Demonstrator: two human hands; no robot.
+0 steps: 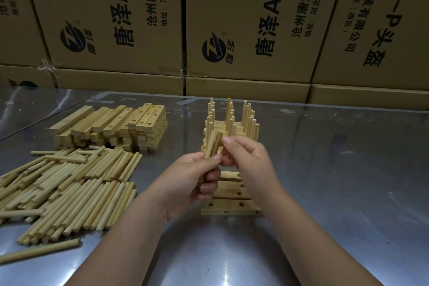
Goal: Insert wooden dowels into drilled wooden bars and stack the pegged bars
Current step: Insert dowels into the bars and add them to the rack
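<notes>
Dowels (213,144), small bundle: gripped upright in left hand (188,183); right hand (248,158) pinches its top. Drilled bars (232,202), unpegged, on table (336,169) beneath the hands. Pegged stack (232,123) just behind: several layers done. Bar pile (111,125) and loose dowels (69,183) at left: much remains.

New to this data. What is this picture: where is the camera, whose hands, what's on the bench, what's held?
There is no robot here: a person works with two bare hands. The one picture comes from a camera worn on their head, looking forward and down.

The left hand grips a small bundle of dowels. The right hand reaches its fingertips to the bundle's top; whether it pinches one is unclear.

On the metal table lie a loose dowel heap, a stack of drilled bars, a pegged stack with dowels standing up, and a few drilled bars under the hands. Cardboard boxes stand behind.
</notes>
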